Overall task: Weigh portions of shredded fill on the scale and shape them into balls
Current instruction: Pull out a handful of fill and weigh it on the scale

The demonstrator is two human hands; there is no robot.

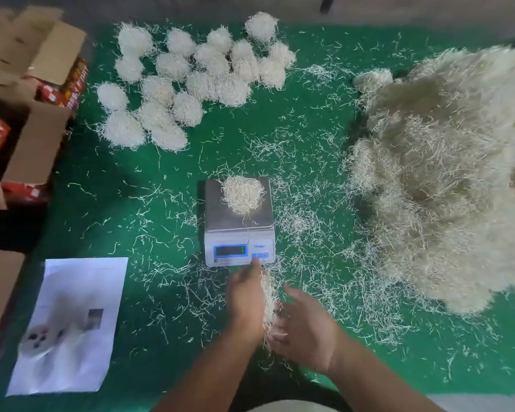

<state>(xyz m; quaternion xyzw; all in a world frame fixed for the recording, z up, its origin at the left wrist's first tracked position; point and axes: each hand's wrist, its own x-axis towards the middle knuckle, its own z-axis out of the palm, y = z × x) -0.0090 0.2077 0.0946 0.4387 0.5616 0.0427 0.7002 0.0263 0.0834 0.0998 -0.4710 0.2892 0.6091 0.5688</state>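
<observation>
A small digital scale [238, 230] stands mid-table on the green surface, with a loose portion of cream shredded fill [243, 195] on its steel pan. My left hand [246, 298] reaches forward, one fingertip touching the scale's buttons, while it holds a thin bunch of shredded fill [268, 304] against its palm. My right hand [305, 325] is close beside it, fingers loosely spread and touching the same bunch from the right. Several finished fill balls [191, 81] lie grouped at the far left-centre. A big heap of loose fill [446, 179] fills the right side.
Open cardboard boxes with red printed sides [33, 93] stand along the left edge. A printed paper sheet [72, 325] lies at the near left. Stray shreds are scattered over the green mat [167, 179] around the scale.
</observation>
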